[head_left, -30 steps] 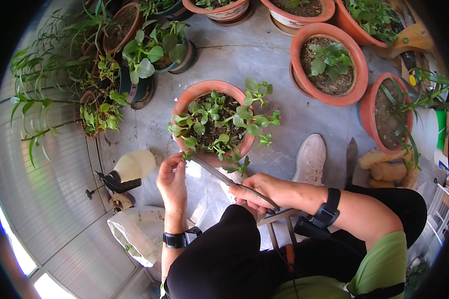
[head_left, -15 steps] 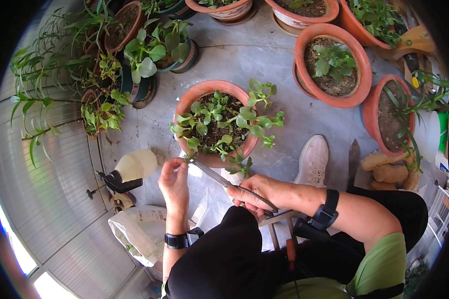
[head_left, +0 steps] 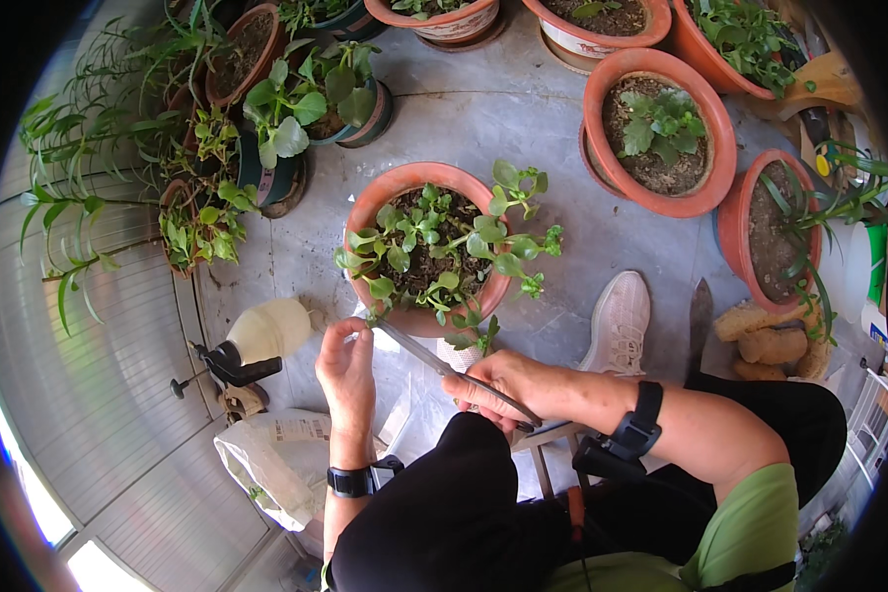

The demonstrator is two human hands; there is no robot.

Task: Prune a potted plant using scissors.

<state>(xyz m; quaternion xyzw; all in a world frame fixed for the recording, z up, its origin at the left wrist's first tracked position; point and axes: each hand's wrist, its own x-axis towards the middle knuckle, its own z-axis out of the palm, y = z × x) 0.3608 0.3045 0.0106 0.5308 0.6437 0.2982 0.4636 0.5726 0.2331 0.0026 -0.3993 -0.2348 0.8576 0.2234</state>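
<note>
A round terracotta pot with a leafy green succulent stands on the floor in front of me. At its near rim, my left hand is closed, thumb and fingertips pinching a small green leaf or shoot. My right hand grips long scissors with grey blades and dark handles. Their tip points up and left, beside my left fingertips. Whether the blades touch the shoot is too small to tell.
A pale spray bottle lies on the floor at left, above a white bag. Potted plants line the far side, including a terracotta pot at right. My pale shoe is right of the succulent's pot.
The scissors' handles have come closer together in my right hand. Both hands stay in nearly the same place.
</note>
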